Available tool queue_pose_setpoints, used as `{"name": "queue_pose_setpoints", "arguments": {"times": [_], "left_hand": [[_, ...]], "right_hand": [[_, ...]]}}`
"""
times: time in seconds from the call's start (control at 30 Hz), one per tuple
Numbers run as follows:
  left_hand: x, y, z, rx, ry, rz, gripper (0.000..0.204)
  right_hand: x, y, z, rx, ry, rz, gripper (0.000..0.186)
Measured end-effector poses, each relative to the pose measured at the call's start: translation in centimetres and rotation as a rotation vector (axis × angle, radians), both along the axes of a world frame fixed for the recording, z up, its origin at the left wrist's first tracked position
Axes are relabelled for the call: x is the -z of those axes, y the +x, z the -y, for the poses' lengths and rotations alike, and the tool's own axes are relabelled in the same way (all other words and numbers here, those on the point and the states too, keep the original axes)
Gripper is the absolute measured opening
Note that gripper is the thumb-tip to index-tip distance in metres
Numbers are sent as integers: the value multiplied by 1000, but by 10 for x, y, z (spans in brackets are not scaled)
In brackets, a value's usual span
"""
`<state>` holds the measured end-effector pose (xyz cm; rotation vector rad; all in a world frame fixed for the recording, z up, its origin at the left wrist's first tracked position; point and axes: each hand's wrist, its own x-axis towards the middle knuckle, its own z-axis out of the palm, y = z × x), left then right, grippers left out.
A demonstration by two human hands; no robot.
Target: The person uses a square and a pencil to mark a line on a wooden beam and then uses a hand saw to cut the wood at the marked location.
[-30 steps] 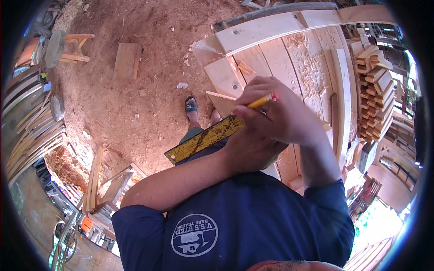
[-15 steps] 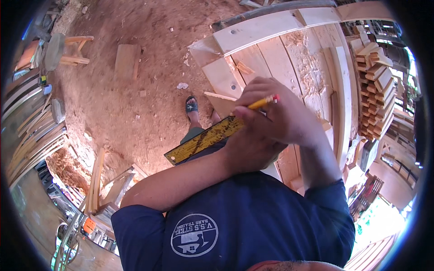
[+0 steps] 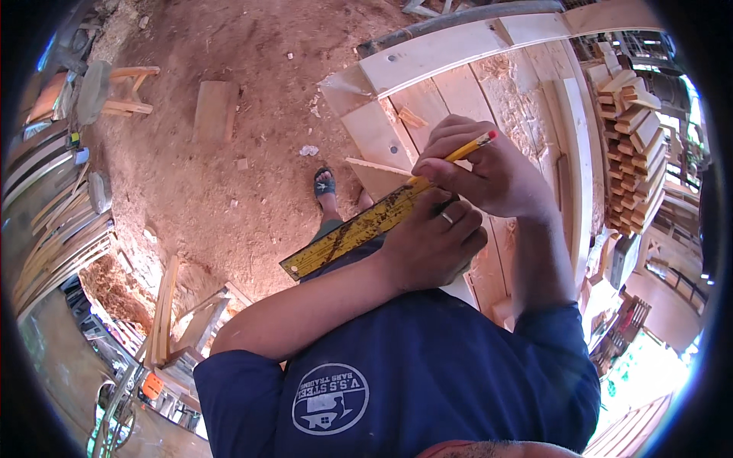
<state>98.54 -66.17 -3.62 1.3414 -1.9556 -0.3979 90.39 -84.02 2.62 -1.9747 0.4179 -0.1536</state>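
Note:
My left hand (image 3: 434,243), with a ring on one finger, grips a worn yellow metal ruler (image 3: 340,237) that slants across my front, dark-blotched along its face. Above it, my right hand (image 3: 485,172) pinches a yellow pencil (image 3: 473,145), red eraser end up. The pencil's lower end is at the ruler's upper end, partly behind my fingers. A thin pale board (image 3: 372,177) lies just beyond the ruler, its far edge showing; whether the ruler rests on it, I cannot tell. Behind both hands is a plank workbench (image 3: 481,267) with shavings on it.
Stacked cut wood pieces (image 3: 634,164) stand at right. Long strips (image 3: 57,237) lie at left, near a wooden stool (image 3: 126,107). A short board (image 3: 214,111) lies on the dirt floor (image 3: 191,183), by my sandalled foot (image 3: 324,187). A pale rail (image 3: 458,46) runs along the bench's far side.
My right hand has moved up and to the right with the pencil, uncovering more of my left hand's fingers and ring. The ruler has shifted only slightly.

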Motion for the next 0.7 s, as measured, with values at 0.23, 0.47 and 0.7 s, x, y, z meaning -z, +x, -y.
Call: {"name": "queue_pose_setpoints", "arguments": {"times": [0.23, 0.47, 0.7], "left_hand": [[2, 1, 3, -15, -33, -51, 28], [-3, 5, 3, -5, -71, 14, 24], [-8, 6, 3, 31, 33, 94, 27]], "right_hand": [[7, 11, -9, -79, 42, 89, 13], [0, 17, -10, -110, -61, 96, 13], [-26, -9, 10, 1, -436, -216, 16]]}}
